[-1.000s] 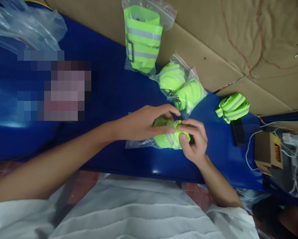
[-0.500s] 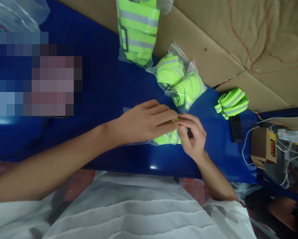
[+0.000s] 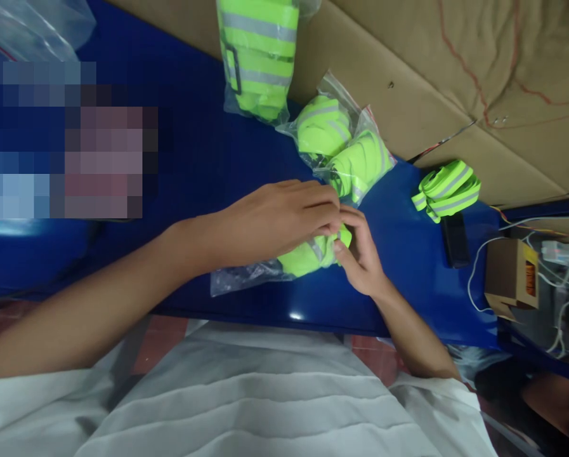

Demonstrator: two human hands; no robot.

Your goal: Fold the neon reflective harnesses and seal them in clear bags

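In front of my body lies a fluorescent yellow-green reflective strap (image 3: 307,257), partly in a clear plastic bag (image 3: 246,277). My left hand (image 3: 284,216) reaches across its top with bent fingers, the fingertips closed at the strap's right end. From the right, my right hand (image 3: 363,254) pinches that same end, thumb pressed against it and fingers curled behind. The fingertips of both hands meet there. My left hand covers the strap's upper side, so its exact grip is partly hidden.
Behind my hands lie two bagged rolled straps (image 3: 325,130) and a larger bag of straps (image 3: 260,60). To the right are a loose folded strap (image 3: 448,190), a black phone-like object (image 3: 454,240) and a small cardboard box (image 3: 510,276) with cables. Brown cardboard (image 3: 384,82) borders the blue table (image 3: 184,152).
My left hand has tilted and moved slightly up, uncovering more of the strap and bag. The right hand has shifted slightly left, still at the strap's end.
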